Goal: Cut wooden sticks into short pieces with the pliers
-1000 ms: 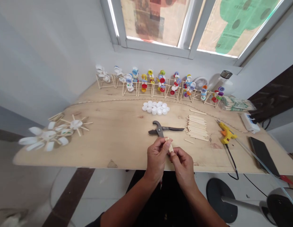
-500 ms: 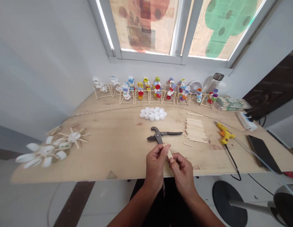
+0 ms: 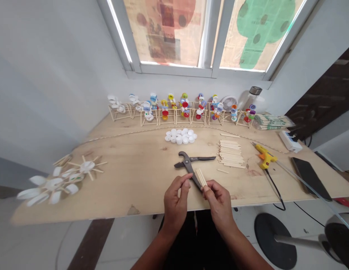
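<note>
Near the table's front edge, my right hand (image 3: 218,199) pinches a small bundle of short wooden sticks (image 3: 200,177) by its lower end, the free ends fanned slightly upward. Just left of it, my left hand (image 3: 176,200) is empty, with thumb and forefinger a little apart and the other fingers curled. Dark-handled pliers (image 3: 187,162) lie spread on the table beyond both hands; one handle runs partly beneath the bundle. Right of the pliers is a stack of similar sticks (image 3: 230,154), with one short stick (image 3: 222,171) lying loose below it.
White bottle caps (image 3: 179,140) sit grouped mid-table. Behind a twisted cord (image 3: 129,132) stand several stick frames with coloured cap wheels (image 3: 184,108). Stick-and-cap wheels (image 3: 54,183) lie at left. A yellow glue gun (image 3: 266,156), a phone (image 3: 309,178) and a power strip (image 3: 289,141) occupy the right.
My left hand has let go of the stick bundle and drawn back to the left. The bundle stays in my right hand, its upper ends now uncovered.
</note>
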Demonstrator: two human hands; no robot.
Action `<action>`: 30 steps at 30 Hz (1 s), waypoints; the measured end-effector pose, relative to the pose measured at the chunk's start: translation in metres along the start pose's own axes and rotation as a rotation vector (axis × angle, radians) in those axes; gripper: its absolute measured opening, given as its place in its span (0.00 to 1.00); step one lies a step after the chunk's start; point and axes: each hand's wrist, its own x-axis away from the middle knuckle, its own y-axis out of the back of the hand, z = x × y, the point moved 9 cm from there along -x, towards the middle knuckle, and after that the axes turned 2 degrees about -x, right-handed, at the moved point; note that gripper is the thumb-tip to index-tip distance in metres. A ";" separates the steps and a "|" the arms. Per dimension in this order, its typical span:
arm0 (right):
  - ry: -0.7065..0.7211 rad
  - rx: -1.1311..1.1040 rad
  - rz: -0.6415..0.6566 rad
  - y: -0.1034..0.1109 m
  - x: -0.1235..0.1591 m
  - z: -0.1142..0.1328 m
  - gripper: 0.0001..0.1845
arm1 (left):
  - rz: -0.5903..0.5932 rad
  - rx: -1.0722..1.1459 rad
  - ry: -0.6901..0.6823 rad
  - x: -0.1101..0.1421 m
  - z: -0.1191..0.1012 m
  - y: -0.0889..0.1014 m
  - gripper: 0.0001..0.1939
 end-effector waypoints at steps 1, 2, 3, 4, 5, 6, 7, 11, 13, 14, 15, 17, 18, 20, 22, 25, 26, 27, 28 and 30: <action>-0.011 -0.007 -0.009 0.002 0.000 -0.002 0.11 | -0.009 -0.079 -0.056 -0.002 -0.001 0.005 0.11; -0.021 -0.016 -0.017 0.003 0.000 -0.003 0.11 | -0.019 -0.155 -0.104 -0.004 -0.001 0.010 0.11; -0.029 -0.027 -0.026 0.005 0.000 -0.004 0.12 | -0.013 -0.229 -0.144 -0.006 0.001 0.012 0.12; -0.035 -0.041 -0.033 0.006 0.000 -0.005 0.12 | 0.001 -0.303 -0.172 -0.008 0.004 0.013 0.12; -0.041 -0.058 -0.039 0.007 0.000 -0.006 0.12 | 0.022 -0.380 -0.194 -0.010 0.009 0.011 0.12; -0.048 -0.079 -0.045 0.008 0.000 -0.007 0.11 | 0.032 -0.459 -0.221 -0.011 0.013 0.010 0.12; -0.055 -0.102 -0.053 0.009 0.000 -0.008 0.11 | 0.027 -0.535 -0.248 -0.012 0.017 0.010 0.12; -0.098 -0.232 -0.090 0.014 0.003 -0.013 0.10 | -0.032 -0.744 -0.376 -0.007 0.024 0.005 0.13; -0.108 -0.280 -0.101 0.015 0.005 -0.015 0.09 | -0.054 -0.812 -0.427 -0.004 0.023 0.002 0.13; -0.110 -0.295 -0.103 0.016 0.006 -0.016 0.09 | -0.060 -0.840 -0.445 -0.002 0.023 0.001 0.13; -0.110 -0.308 -0.105 0.016 0.007 -0.016 0.09 | -0.062 -0.863 -0.459 -0.001 0.022 0.000 0.13; -0.112 -0.341 -0.108 0.016 0.010 -0.018 0.09 | -0.065 -0.894 -0.474 0.001 0.022 -0.002 0.13; -0.114 -0.357 -0.109 0.016 0.011 -0.018 0.09 | -0.067 -0.904 -0.479 0.001 0.021 -0.002 0.13; -0.121 -0.390 -0.109 0.016 0.015 -0.020 0.08 | -0.082 -0.916 -0.481 0.002 0.021 -0.002 0.13; -0.134 -0.424 -0.107 0.017 0.019 -0.021 0.07 | -0.096 -0.918 -0.476 0.002 0.022 -0.001 0.13; -0.157 -0.466 -0.101 0.017 0.026 -0.023 0.07 | -0.106 -0.914 -0.470 0.002 0.023 -0.001 0.13; -0.164 -0.477 -0.097 0.017 0.028 -0.024 0.07 | -0.108 -0.913 -0.472 0.003 0.023 -0.002 0.13; -0.170 -0.487 -0.092 0.017 0.031 -0.024 0.06 | -0.110 -0.913 -0.474 0.003 0.022 -0.002 0.13; -0.175 -0.495 -0.085 0.016 0.033 -0.024 0.06 | -0.114 -0.913 -0.477 0.004 0.022 -0.002 0.13; -0.182 -0.508 -0.069 0.013 0.037 -0.024 0.06 | -0.120 -0.914 -0.482 0.004 0.022 -0.002 0.13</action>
